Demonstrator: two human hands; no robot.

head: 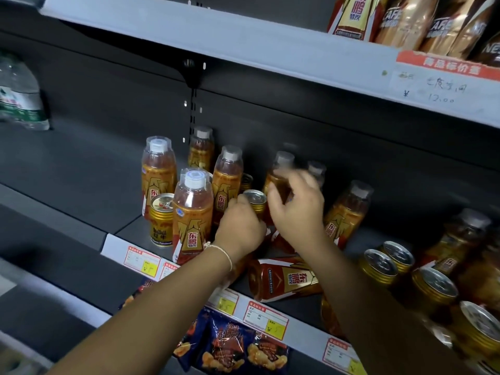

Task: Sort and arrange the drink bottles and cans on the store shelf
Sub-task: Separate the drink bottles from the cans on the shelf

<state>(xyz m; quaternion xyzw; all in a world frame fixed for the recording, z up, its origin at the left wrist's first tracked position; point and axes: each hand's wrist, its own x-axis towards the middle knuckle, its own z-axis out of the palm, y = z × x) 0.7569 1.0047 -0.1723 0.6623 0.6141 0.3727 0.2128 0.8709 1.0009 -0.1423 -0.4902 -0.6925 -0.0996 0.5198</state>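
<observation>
Nearest the camera: blue snack bags hang on the lower tier, under the price-tag strip on the shelf's front edge; just behind that strip a toppled amber energy-drink bottle lies on its side, long axis running left-right along the edge, directly below both wrists and slightly nearer the right arm; gold cans cluster at right, some in front of more amber bottles there; left hand, with a beaded bracelet on the wrist, is curled round a small gold can in the middle of the group, fingers wrapping its side, top rim showing above them; right hand is just right of that can, fingers spread and half bent, closing toward an upright amber bottle right behind it; motion blur, so contact there can't be called, looks like reaching rather than gripping; left of the hands stands a front bottle with a Red Bull can touching its left side, more upright bottles behind them; judgement: cans and bottles mixed, sorting early, the can in hand likely goes first, fallen bottle needs standing up; farther left a blurred water bottle stands well apart; top shelf carries brown coffee packs.
</observation>
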